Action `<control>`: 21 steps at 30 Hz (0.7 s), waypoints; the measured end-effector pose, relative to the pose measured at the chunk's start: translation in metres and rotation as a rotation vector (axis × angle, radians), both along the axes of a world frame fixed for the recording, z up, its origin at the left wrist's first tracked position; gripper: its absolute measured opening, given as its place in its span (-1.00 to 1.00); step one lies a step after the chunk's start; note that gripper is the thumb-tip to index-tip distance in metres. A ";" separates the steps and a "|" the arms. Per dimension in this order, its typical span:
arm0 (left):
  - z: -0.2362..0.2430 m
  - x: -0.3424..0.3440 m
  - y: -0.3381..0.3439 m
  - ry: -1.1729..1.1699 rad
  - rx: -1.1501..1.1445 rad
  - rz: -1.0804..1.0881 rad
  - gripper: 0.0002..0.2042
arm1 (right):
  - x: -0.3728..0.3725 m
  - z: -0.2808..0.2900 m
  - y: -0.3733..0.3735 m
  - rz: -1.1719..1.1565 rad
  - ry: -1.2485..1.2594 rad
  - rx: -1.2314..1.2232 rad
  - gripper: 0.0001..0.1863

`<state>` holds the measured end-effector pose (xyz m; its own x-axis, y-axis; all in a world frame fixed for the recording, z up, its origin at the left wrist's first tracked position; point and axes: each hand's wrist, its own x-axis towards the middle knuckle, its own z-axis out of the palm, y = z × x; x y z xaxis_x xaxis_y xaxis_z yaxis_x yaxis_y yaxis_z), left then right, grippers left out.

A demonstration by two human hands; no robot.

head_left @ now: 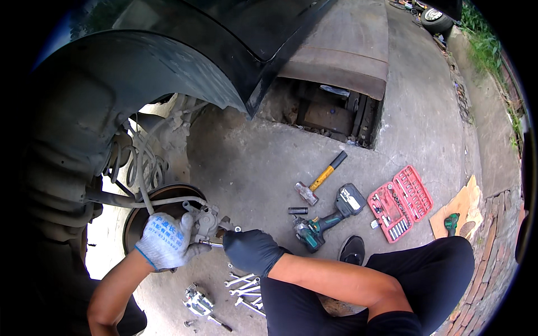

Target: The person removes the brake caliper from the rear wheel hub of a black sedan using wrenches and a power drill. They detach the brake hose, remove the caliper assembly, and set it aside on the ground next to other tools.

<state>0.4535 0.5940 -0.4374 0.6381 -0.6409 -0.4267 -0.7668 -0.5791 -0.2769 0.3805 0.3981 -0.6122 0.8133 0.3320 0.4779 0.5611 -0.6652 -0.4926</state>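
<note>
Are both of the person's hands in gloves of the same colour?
No, the left hand wears a white glove with blue print, while the right hand wears a black glove.

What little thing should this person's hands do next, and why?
Perhaps the right hand should nudge the slim silver tool lightly to check its seating. That hand grips the tool, but its far end, near the left hand and the metal brake part, is too unclear to tell whether it is engaged.
</note>
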 end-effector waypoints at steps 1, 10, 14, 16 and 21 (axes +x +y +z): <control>-0.003 0.000 0.002 -0.016 0.012 0.000 -0.18 | 0.001 0.000 0.000 0.012 0.001 -0.005 -0.81; -0.021 0.003 0.015 -0.147 -0.223 -0.120 -0.25 | 0.031 -0.005 -0.018 0.135 0.019 -0.039 -0.81; -0.023 0.002 0.015 -0.140 -0.227 -0.102 -0.19 | 0.048 -0.008 -0.029 0.197 0.051 -0.042 -0.82; -0.017 0.000 0.014 -0.111 -0.196 -0.082 -0.15 | 0.055 -0.009 -0.034 0.195 0.060 -0.037 -0.82; -0.020 -0.005 0.009 -0.165 -0.191 -0.036 -0.08 | 0.046 -0.014 -0.043 0.103 0.077 -0.017 -0.82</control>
<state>0.4487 0.6035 -0.4571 0.6648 -0.7232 -0.1872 -0.7410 -0.6065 -0.2883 0.4260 0.3548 -0.6264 0.8082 0.4236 0.4090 0.5882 -0.6145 -0.5258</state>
